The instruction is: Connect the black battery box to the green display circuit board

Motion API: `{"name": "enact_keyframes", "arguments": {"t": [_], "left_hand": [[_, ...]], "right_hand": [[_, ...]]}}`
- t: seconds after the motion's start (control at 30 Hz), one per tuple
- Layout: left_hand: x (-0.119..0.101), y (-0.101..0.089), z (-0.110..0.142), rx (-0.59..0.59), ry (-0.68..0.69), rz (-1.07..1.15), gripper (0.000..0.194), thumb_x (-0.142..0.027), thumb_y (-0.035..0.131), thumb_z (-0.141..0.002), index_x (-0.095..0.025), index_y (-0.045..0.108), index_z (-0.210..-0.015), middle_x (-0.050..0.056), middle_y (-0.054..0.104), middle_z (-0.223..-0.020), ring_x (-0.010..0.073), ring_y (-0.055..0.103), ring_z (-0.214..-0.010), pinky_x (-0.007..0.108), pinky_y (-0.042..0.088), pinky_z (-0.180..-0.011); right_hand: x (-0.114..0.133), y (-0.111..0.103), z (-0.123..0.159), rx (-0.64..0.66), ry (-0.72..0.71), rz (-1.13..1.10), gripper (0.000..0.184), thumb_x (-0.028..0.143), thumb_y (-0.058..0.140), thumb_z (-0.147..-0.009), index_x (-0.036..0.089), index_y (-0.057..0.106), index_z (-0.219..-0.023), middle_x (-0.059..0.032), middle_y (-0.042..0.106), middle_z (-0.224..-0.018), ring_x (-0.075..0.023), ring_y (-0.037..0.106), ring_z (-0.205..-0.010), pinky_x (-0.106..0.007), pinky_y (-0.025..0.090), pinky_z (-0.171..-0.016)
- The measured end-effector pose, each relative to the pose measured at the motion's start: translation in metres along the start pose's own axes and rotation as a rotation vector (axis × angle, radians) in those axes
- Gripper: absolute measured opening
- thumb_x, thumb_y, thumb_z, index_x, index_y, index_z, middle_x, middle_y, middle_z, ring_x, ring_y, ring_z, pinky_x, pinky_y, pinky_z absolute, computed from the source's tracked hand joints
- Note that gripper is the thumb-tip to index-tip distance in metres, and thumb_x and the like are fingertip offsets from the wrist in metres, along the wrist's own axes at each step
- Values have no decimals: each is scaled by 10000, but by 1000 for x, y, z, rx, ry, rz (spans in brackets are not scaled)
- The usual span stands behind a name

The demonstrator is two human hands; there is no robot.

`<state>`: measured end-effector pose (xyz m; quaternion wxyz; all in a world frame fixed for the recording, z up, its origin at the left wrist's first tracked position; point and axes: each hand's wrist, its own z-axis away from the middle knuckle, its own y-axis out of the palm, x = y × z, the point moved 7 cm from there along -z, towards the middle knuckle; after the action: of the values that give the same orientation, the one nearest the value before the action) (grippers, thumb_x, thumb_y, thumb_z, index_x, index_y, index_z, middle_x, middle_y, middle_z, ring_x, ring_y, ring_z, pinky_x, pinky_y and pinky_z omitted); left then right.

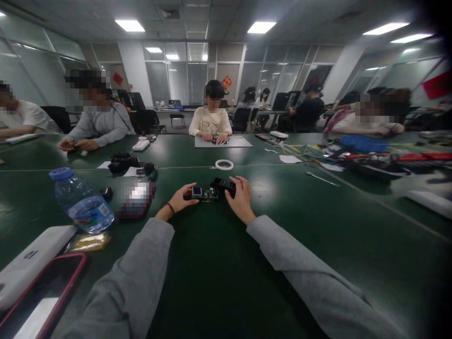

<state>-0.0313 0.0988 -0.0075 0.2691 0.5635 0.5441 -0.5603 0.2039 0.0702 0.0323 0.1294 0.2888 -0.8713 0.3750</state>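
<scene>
My left hand (182,198) is closed on the left end of a green circuit board (209,196) that carries a small square screen. Thumb and fingers pinch the board's edge. My right hand (241,197) grips a black plastic housing (223,184) from its right side. The housing is tilted, and its left end lies close against the board's right end; whether they are joined I cannot tell. Both things are just above or on the green table. Beyond them lies a white roll of tape (224,165).
On the left are a water bottle (84,202), a red-edged phone (137,200), a white power bank (33,259) and a larger red-cased phone (42,296). A wrench (322,179) and a pile of cables (363,157) lie to the right. A person (212,117) sits opposite.
</scene>
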Motion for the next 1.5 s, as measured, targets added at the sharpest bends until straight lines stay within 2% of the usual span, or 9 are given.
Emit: {"name": "enact_keyframes", "arguments": {"t": [0.13,0.23,0.5,0.7,0.9,1.07,1.27,1.37,1.5], "left_hand": [[-10,3,4,82,2,68,731,-244,742,-636,-172,433,-1294,137,590,-1213,247,547,-1139,480,347,-1028],[-14,6,6,167,-11,91,735,-235,744,-631,-172,436,-1296,144,566,-1251,255,512,-1184,481,326,-1043],[-14,6,4,134,5,74,673,-219,752,-615,-172,506,-1240,145,532,-1293,259,501,-1197,468,344,-1038],[-14,6,4,89,19,57,650,-228,762,-597,-163,533,-1202,135,566,-1256,247,529,-1165,459,356,-1035],[-11,5,4,76,12,44,649,-238,760,-596,-152,533,-1198,141,583,-1230,252,547,-1143,468,367,-1024],[-8,6,3,88,-1,35,650,-246,757,-603,-154,527,-1204,134,587,-1228,241,553,-1138,454,359,-1033],[-11,4,4,79,-41,13,634,-236,758,-602,-171,539,-1193,124,587,-1228,238,552,-1136,462,366,-1023],[-12,4,4,74,-39,6,633,-235,758,-601,-171,540,-1192,126,585,-1230,239,551,-1136,461,361,-1025],[-11,3,3,77,-28,-4,622,-235,754,-606,-177,544,-1189,122,583,-1234,240,545,-1144,469,350,-1030]], "right_hand": [[43,-5,7,134,-212,-69,424,317,482,-871,221,412,-1278,-98,420,-1269,-252,379,-1201,-449,350,-995],[61,2,16,304,-284,-149,515,420,509,-866,219,366,-1317,-100,453,-1253,-244,440,-1162,-434,398,-965],[57,20,25,446,-245,-175,704,475,604,-784,246,295,-1373,-107,508,-1184,-270,519,-1077,-464,459,-879],[61,23,28,488,-301,-153,503,343,565,-830,253,401,-1298,-76,527,-1143,-246,516,-1054,-447,449,-883],[68,15,23,429,-318,-161,423,390,521,-863,241,456,-1254,-83,524,-1124,-249,495,-1050,-435,433,-893],[35,-4,5,165,-193,-51,357,308,449,-894,261,472,-1247,-79,401,-1299,-265,356,-1216,-459,345,-981],[-15,9,-7,215,-127,-96,410,246,529,-817,239,497,-1226,-83,493,-1159,-251,451,-1087,-438,388,-940],[-25,13,-8,179,-78,-206,358,322,548,-816,214,541,-1158,-82,527,-1102,-233,491,-1036,-407,412,-916],[-45,24,-7,222,130,-351,400,460,468,-858,195,526,-1152,-73,590,-999,-210,561,-905,-383,459,-814]]}}
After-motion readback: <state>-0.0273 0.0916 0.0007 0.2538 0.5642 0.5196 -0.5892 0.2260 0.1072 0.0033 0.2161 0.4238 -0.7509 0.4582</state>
